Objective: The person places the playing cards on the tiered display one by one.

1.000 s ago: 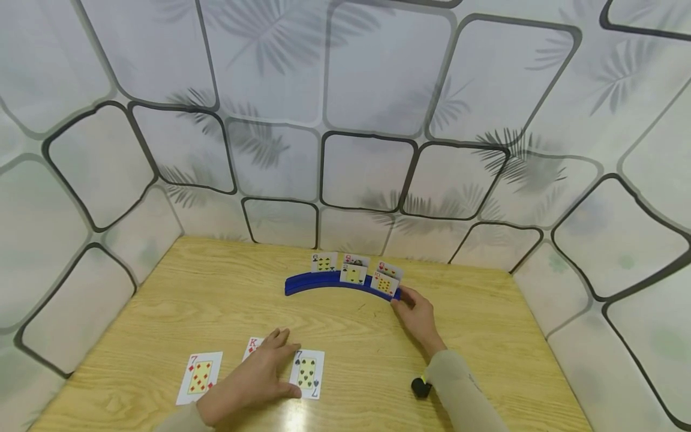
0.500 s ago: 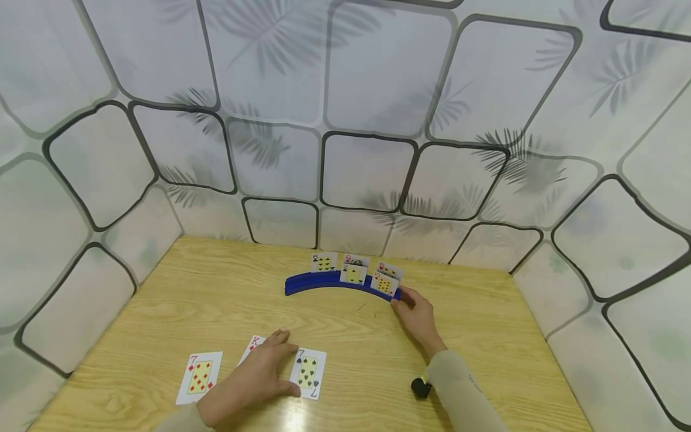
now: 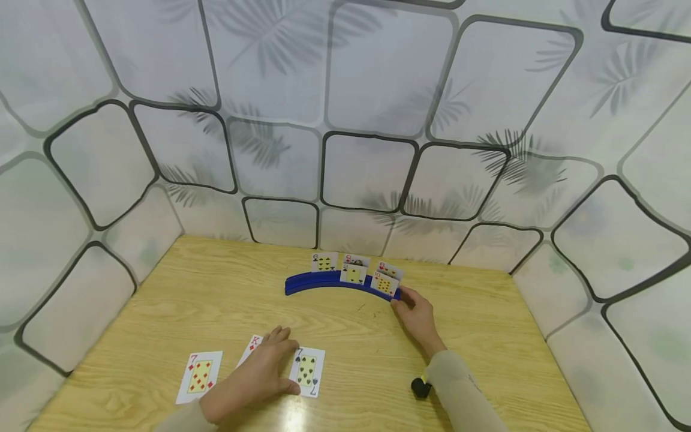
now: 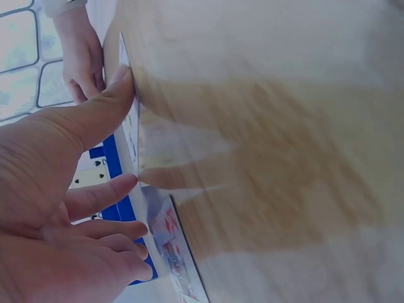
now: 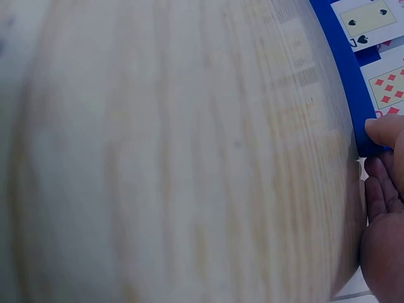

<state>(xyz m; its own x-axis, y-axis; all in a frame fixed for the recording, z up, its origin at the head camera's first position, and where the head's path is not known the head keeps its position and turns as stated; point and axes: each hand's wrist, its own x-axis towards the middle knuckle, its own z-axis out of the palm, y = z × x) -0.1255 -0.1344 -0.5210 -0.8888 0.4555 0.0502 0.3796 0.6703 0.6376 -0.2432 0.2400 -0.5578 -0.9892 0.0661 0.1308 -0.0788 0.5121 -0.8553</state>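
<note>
My left hand (image 3: 254, 372) is spread low over the table, thumb and index fingertips touching the edge of the seven of spades (image 3: 308, 372). Beneath its other fingers lies the king of diamonds (image 3: 252, 345), mostly covered. Left of that hand is the seven of diamonds (image 3: 200, 377), face up. With the right hand (image 3: 418, 318) I pinch the right end of a curved blue card holder (image 3: 305, 282), thumb in front. In the holder stand a black six (image 3: 324, 262), a two of spades (image 3: 353, 274) before a red queen (image 3: 351, 258), and a ten of diamonds (image 3: 384, 284) before another red card (image 3: 390, 269).
A small black object (image 3: 421, 387) with a yellow-green bit sits beside the right sleeve (image 3: 459, 387). The wooden table (image 3: 469, 300) is enclosed on three sides by patterned fabric walls (image 3: 367, 171).
The seven of spades and my left hand shift very slightly, and the king of diamonds tilts a little more. My right hand and the card holder stay put.
</note>
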